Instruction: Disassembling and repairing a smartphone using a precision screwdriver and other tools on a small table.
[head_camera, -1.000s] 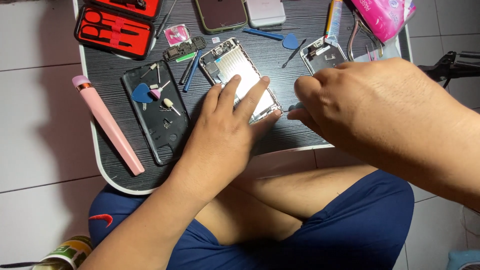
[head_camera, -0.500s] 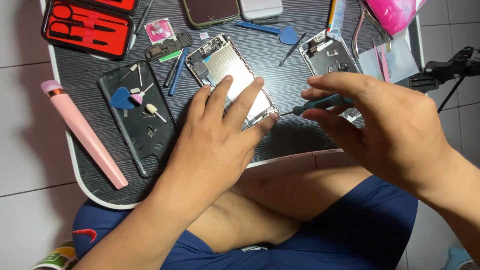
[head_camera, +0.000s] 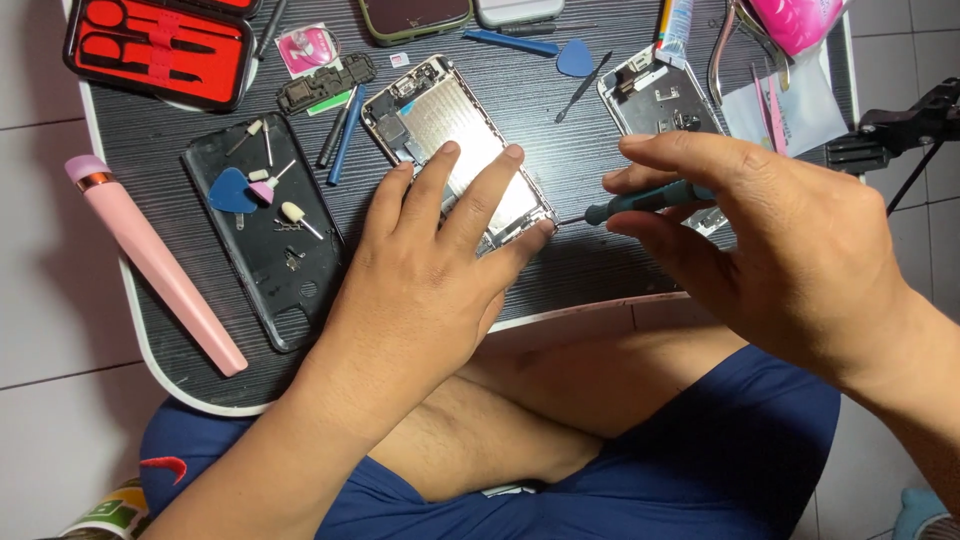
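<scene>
The left hand (head_camera: 430, 270) still lies flat, fingers spread, pressing the opened phone (head_camera: 455, 140) onto the dark tray (head_camera: 600, 270). The right hand (head_camera: 770, 250) has drawn back rightward and now pinches a blue-handled screwdriver (head_camera: 640, 203), its tip aimed at the phone's lower corner, so the screw work looks about to begin.

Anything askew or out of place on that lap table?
Nothing spilled or broken by accident. The opened phone lies at an angle under the left hand, its insides bare. The right hand holds a screwdriver at its lower corner. The pink tube juts past the table edge, and small bits sit loose in the black case.
</scene>
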